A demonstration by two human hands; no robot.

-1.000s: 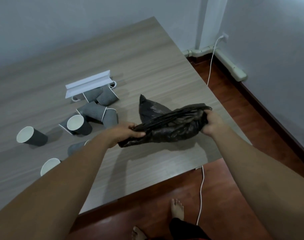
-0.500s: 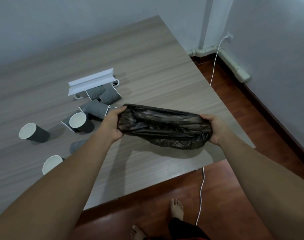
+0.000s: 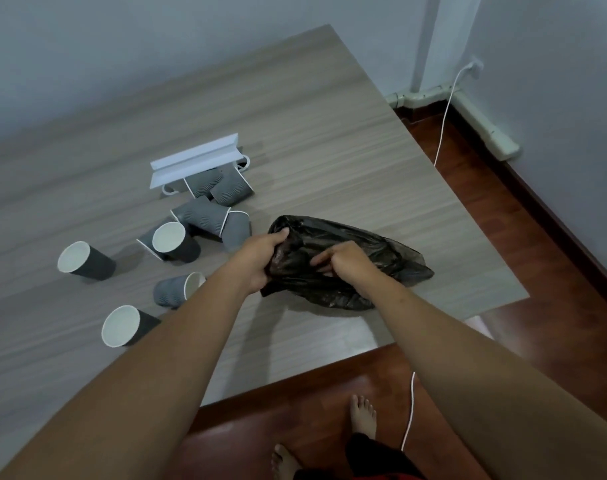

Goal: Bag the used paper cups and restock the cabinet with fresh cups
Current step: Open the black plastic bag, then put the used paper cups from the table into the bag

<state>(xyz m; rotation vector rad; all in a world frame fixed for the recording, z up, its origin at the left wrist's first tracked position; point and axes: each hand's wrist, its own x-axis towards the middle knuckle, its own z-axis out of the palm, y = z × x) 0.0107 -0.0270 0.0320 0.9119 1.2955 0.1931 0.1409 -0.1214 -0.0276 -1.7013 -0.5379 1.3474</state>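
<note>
A crumpled black plastic bag (image 3: 381, 251) lies on the wooden table (image 3: 329, 133) near its right front corner. My left hand (image 3: 257, 258) grips the bag's left edge. My right hand (image 3: 343, 261) is closed on the bag's middle, fingers bunched in the plastic. Several dark grey paper cups with white insides are scattered to the left: one upright cup (image 3: 84, 263) at far left, another (image 3: 174, 242) in the pile, one tipped cup (image 3: 125, 325) nearest me, one on its side (image 3: 177, 289). More cups (image 3: 201, 216) lie toppled behind.
A white angled rack (image 3: 194, 161) sits behind the cups. The table's edge runs close in front of me, with red-brown floor below. A white cable (image 3: 411, 410) hangs past my bare feet (image 3: 362, 414). A wall socket (image 3: 475, 65) and trunking are at the far right.
The bag was stretched open between my two hands above the table. Now it rests lower on the table, and my right hand has moved left to its middle.
</note>
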